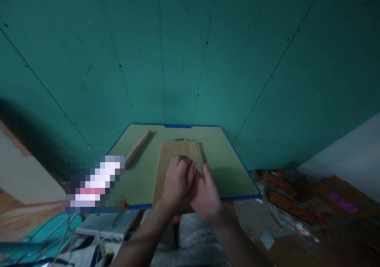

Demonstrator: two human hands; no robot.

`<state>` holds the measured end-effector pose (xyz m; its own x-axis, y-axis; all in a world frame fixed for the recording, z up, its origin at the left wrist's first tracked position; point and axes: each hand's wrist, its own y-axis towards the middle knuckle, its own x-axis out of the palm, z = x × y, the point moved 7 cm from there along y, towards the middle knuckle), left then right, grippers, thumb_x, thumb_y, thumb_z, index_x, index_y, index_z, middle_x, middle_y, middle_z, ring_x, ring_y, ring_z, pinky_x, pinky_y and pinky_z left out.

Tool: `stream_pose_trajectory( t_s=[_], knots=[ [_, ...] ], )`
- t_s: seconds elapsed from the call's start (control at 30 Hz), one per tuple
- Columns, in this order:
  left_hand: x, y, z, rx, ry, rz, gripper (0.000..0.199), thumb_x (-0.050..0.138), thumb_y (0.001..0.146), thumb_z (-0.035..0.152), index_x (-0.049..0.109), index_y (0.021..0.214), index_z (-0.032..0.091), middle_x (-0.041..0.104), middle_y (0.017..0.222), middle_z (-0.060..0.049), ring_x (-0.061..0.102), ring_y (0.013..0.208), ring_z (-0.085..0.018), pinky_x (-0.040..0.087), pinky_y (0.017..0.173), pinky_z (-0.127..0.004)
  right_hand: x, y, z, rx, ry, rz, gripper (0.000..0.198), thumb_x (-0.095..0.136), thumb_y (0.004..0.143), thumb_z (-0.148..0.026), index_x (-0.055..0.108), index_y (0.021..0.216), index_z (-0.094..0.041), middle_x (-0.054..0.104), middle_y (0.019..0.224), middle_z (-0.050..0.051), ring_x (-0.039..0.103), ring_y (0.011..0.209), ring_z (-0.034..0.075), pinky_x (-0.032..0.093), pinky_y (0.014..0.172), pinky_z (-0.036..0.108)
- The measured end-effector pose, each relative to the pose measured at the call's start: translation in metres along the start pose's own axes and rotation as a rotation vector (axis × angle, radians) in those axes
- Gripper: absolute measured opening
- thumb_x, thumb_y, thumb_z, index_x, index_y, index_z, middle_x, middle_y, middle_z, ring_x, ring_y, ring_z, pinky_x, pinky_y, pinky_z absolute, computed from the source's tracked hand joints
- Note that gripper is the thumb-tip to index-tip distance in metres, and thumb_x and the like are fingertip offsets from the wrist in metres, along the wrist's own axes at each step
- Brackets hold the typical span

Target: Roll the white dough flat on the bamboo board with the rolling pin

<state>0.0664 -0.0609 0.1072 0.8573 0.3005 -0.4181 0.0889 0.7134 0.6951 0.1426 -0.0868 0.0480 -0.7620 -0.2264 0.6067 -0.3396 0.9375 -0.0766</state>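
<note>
My left hand (178, 177) and my right hand (207, 195) are pressed together over the near half of a wooden cutting board (168, 151). The fingers of the left one are curled over against the right palm. On my right hand the thumb stands out apart, while its other fingers are mostly hidden behind the left. Whether something small sits between the two palms cannot be made out. A metal ring handle (181, 140) shows at the board's far end. To the left lies a wooden rolling pin (139, 148), set at a slant.
Under the board is a pale green tabletop (231, 164) with a blue edge, against a green wall (184, 61). A blurred-out object (97, 182) covers its left side. Cables (56, 235) lie low at left; cardboard (326, 199) and clutter lie on the right.
</note>
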Motion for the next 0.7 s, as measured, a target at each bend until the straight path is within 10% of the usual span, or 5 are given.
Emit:
stream_pose_trajectory(
  t_s=[0.23,0.33,0.47,0.7],
  knots=[
    [0.010,-0.005,-0.028,-0.295,-0.130,-0.041,0.033,0.039,0.097,0.039,0.061,0.110,0.017,0.066,0.110,-0.011,0.061,0.105,-0.024,0.049,0.092,-0.041,-0.043,0.012,-0.008,-0.218,-0.146,0.303,0.053,0.060,0.079,-0.067,0.066,0.118,-0.030,0.062,0.135,0.004,0.059,0.120,0.023,0.045,0.103,0.041],
    [0.015,-0.015,-0.014,-0.313,-0.355,-0.116,0.043,0.039,0.098,0.041,0.052,0.131,0.018,0.058,0.137,-0.013,0.054,0.127,-0.022,0.044,0.105,-0.039,-0.056,0.025,-0.020,-0.350,-0.305,0.447,0.037,0.069,0.074,-0.054,0.071,0.094,-0.023,0.074,0.100,0.004,0.068,0.094,0.021,0.054,0.079,0.031],
    [-0.018,-0.019,-0.048,-0.421,-0.322,0.010,0.042,0.041,0.095,0.050,0.063,0.111,0.018,0.066,0.124,-0.012,0.058,0.120,-0.025,0.045,0.103,-0.041,-0.068,0.031,-0.036,-0.394,-0.349,0.592,0.036,0.071,0.069,-0.055,0.060,0.068,-0.021,0.064,0.060,-0.002,0.059,0.054,0.014,0.047,0.050,0.024],
    [-0.027,-0.038,-0.097,-0.486,-0.092,-0.111,0.039,0.044,0.090,0.052,0.063,0.102,0.020,0.068,0.110,-0.011,0.063,0.107,-0.027,0.050,0.096,-0.045,-0.056,0.066,-0.055,-0.474,-0.849,0.305,0.037,0.054,0.087,-0.057,0.067,0.083,-0.022,0.074,0.090,0.006,0.070,0.089,0.022,0.054,0.083,0.035]
  ],
)
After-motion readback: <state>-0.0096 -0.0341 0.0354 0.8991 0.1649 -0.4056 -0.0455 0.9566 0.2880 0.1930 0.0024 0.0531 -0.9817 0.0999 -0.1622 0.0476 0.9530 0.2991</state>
